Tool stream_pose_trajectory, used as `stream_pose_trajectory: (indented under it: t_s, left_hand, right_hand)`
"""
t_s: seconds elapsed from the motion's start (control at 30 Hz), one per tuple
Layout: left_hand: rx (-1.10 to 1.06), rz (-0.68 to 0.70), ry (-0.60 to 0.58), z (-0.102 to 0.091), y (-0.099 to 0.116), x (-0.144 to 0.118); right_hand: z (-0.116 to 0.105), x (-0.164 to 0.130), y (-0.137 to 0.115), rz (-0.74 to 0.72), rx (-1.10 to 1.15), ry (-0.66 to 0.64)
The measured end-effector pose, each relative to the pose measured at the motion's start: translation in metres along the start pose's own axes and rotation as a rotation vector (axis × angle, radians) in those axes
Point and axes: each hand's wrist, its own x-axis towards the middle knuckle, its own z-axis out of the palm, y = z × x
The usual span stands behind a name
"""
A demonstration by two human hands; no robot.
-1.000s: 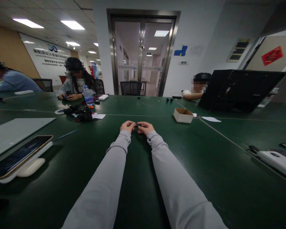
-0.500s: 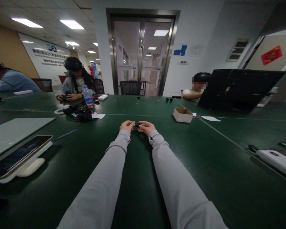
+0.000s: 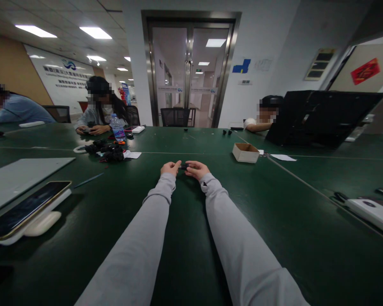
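Both my arms, in grey sleeves, reach out over the dark green table point(image 3: 181, 255). Between my hands is a small black object point(image 3: 183, 167), too small to tell its kind. My left hand point(image 3: 170, 168) pinches its left end between thumb and fingers. On the other end, my right hand point(image 3: 195, 169) closes with its fingertips. The fingers cover part of the object, which is held just above the tabletop.
An open box point(image 3: 245, 153) stands right of my hands. To the left lie a tangle of black items point(image 3: 107, 150), a water bottle point(image 3: 118, 128), a thin blue stick point(image 3: 88, 180) and a phone point(image 3: 28, 209). A black monitor point(image 3: 319, 119) and a white device point(image 3: 372, 212) are at right. People sit across.
The black object stays between my hands, and my fingers have shifted only slightly on it. The whole view has moved a little.
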Motion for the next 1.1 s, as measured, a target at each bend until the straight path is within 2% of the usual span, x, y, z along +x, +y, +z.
stream_pose_trajectory:
  t_s: [0.4, 0.73, 0.83, 0.93, 1.1]
  left_hand:
    - [-0.008, -0.174, 0.01, -0.003, 0.013, -0.006]
    - [0.036, -0.218, 0.014, 0.001, 0.011, -0.002]
    - [0.053, -0.211, 0.021, 0.0, 0.012, -0.003]
    - [0.024, -0.182, 0.011, -0.002, 0.013, -0.006]
    - [-0.1, -0.032, -0.019, 0.0, 0.007, -0.005]
  right_hand:
    - [0.0, 0.0, 0.001, -0.062, -0.001, -0.059]
    - [-0.003, -0.001, 0.002, -0.165, -0.181, -0.045]
    - [-0.001, -0.003, 0.0, -0.181, -0.236, -0.024]
    - [0.002, -0.004, -0.001, -0.133, -0.166, -0.023]
    - [0.004, 0.0, 0.0, -0.01, -0.027, 0.012]
